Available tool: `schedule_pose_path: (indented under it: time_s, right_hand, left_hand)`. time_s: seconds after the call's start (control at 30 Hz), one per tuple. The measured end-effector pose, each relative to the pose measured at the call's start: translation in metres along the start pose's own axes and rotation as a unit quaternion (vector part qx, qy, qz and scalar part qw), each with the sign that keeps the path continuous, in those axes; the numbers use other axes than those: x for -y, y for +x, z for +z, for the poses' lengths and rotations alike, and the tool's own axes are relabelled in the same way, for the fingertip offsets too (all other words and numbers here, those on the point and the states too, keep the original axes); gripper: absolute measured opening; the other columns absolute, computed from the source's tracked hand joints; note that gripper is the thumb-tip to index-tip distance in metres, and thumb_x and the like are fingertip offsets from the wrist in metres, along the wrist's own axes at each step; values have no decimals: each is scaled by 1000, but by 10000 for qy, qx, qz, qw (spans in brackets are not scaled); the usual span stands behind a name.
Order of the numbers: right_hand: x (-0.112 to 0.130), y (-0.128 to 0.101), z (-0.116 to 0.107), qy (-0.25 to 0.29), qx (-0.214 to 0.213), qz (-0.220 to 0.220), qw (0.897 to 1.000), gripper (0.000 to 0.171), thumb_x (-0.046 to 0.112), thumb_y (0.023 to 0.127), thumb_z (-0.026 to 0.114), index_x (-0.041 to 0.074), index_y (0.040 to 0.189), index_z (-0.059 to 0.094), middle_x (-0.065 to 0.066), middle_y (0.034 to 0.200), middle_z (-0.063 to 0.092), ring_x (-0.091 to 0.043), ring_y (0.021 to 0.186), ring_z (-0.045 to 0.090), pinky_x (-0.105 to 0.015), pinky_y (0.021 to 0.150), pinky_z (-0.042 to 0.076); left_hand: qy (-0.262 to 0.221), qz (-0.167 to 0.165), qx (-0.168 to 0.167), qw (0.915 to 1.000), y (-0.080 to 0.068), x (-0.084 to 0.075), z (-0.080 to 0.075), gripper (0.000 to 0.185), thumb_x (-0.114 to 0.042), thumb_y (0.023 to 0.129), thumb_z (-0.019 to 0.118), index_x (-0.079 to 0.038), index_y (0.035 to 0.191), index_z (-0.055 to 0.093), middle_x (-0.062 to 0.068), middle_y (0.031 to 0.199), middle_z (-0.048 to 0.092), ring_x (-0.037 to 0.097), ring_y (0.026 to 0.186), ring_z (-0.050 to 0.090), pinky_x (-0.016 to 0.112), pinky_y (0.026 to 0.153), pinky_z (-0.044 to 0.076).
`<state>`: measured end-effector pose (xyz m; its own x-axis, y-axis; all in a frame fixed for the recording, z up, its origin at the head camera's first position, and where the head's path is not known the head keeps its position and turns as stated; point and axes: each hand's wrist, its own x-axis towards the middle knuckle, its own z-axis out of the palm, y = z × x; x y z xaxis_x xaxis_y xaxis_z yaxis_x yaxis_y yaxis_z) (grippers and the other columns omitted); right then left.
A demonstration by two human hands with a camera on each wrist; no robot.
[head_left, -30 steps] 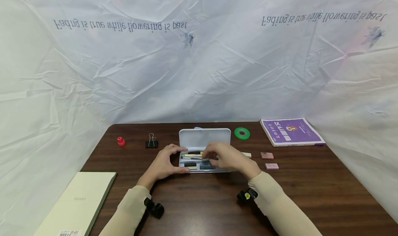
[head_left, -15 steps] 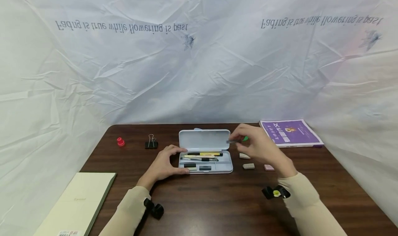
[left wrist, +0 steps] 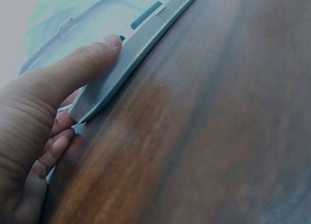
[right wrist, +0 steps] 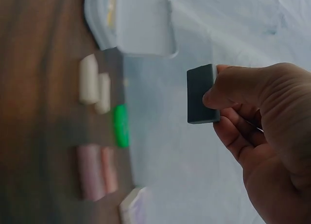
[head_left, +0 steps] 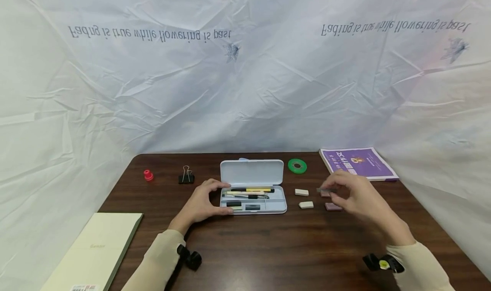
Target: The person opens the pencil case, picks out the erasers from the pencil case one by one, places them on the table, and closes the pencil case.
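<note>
Above pink erasers (head_left: 333, 206): dark eraser (right wrist: 201, 94) pinched in right hand (head_left: 354, 197) fingertip grip.

Erasers (head_left: 306, 205) between case (head_left: 281, 206) and fingers (head_left: 333, 184).

Hand: left hand (left wrist: 34, 136) grips the near corner of a pale grey pencil case (left wrist: 124, 63), thumb pressed flat along its edge.
Fingers: fingers (left wrist: 56, 146) curled under the corner.
Desk: dark wood-grain desk (left wrist: 218, 136) beneath the case.
</note>
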<state>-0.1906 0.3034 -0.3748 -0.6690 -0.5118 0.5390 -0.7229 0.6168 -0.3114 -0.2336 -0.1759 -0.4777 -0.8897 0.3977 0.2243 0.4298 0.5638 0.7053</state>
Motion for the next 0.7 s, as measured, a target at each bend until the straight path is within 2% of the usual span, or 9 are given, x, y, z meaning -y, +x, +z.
schedule_pose_path:
  time_s: [0.17, 0.37, 0.7]
  right_hand:
    - [-2, -29, 6, -27, 107, 323, 9994, 58, -23, 71, 92, 23, 104, 79, 14, 105, 76, -4, 91, 72, -17, 79, 58]
    - [-6, -53, 12, 165, 367, 523, 9978, 60, -23, 72, 89, 27, 102, 76, 16, 102, 72, -6, 85, 68, -17, 75, 56]
    - [-12, -70, 18, -54, 642, 791, 9948, 59, -18, 73, 92, 33, 97, 74, 20, 100, 70, -1, 87, 65, -25, 74, 57]
  left_hand:
    - [5, -11, -13, 10000, 0, 1, 0, 77, -56, 80, 100, -29, 147, 73, -3, 141, 66, 29, 134, 61, 61, 114, 50]
    - [39, -22, -19, 10000, 0, 1, 0, 77, -56, 80, 100, -29, 147, 73, -2, 142, 66, 29, 135, 61, 61, 114, 50]
    - [35, -42, 15, 10000, 0, -1, 0, 77, -56, 80, 100, -29, 147, 73, -1, 142, 65, 29, 136, 60, 62, 115, 49]
